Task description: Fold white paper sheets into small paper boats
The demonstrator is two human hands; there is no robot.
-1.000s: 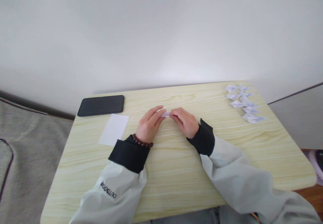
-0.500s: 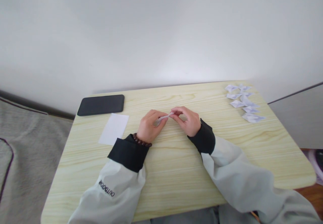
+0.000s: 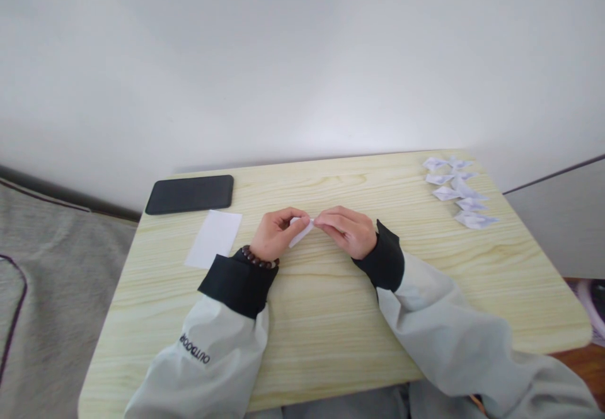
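Between my hands, over the middle of the table, is a small folded piece of white paper (image 3: 299, 232). My left hand (image 3: 278, 232) pinches its left part between thumb and fingers. At the paper's right tip, my right hand (image 3: 347, 229) is closed with thumb and fingertips pressed together on it. The fingers cover much of the paper, so its exact folds cannot be made out. To the left of my left hand lies a flat white sheet of paper (image 3: 213, 239).
The wood-grain table (image 3: 321, 331) stands against a white wall (image 3: 302, 66). A black smartphone (image 3: 190, 195) lies at its back left, beyond the sheet. Several folded white paper figures (image 3: 474, 219) sit in a cluster at the back right. Grey fabric (image 3: 61, 293) is left of the table.
The folded paper has turned, now showing a broader white face below my left fingers. My left hand has shifted slightly left and rotated; my right fingers have closed further over the tip.
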